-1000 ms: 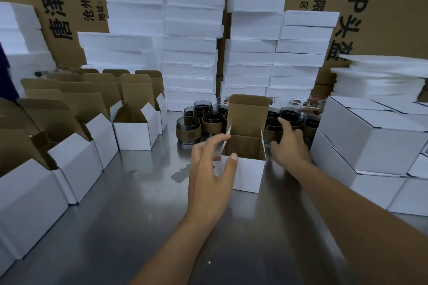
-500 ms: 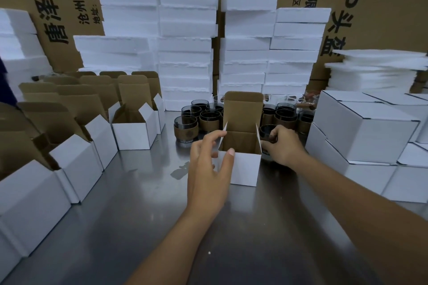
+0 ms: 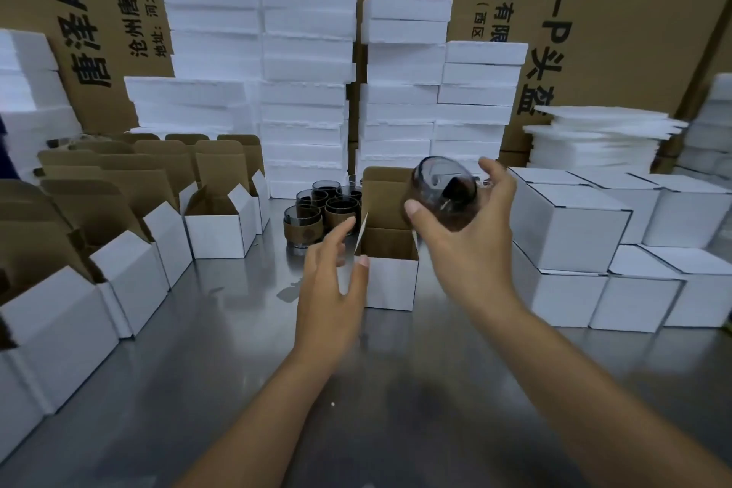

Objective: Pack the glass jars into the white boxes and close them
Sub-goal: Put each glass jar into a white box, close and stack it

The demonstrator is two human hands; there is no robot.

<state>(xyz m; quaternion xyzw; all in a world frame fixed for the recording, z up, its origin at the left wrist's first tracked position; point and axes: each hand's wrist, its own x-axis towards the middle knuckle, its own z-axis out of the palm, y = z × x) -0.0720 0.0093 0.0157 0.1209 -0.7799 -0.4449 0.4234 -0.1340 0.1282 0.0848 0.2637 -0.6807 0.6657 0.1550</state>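
The right hand (image 3: 471, 246) holds a glass jar (image 3: 445, 196) tipped toward the camera, thumb on its near side and fingers curled behind, just above the open white box (image 3: 390, 281) that stands in the middle of the steel table (image 3: 222, 368). The left hand (image 3: 330, 289) is spread wide and holds nothing; its thumb and fingers rest at the box's left wall, seemingly steadying it. The box's brown lid flap stands upright at the back and its inside looks empty, so this jar is not yet packed. As for progress, a stack of closed boxes (image 3: 570, 234) sits to the right (likely finished ones, though what is in them cannot be seen), while a row of open boxes (image 3: 130, 273) waits along the left side, and a cluster of jars (image 3: 328, 210) stands behind the box, partly hidden by it. So a good deal appears done, yet plenty remains: lower this jar in, fold the lid shut, then repeat for the waiting boxes.
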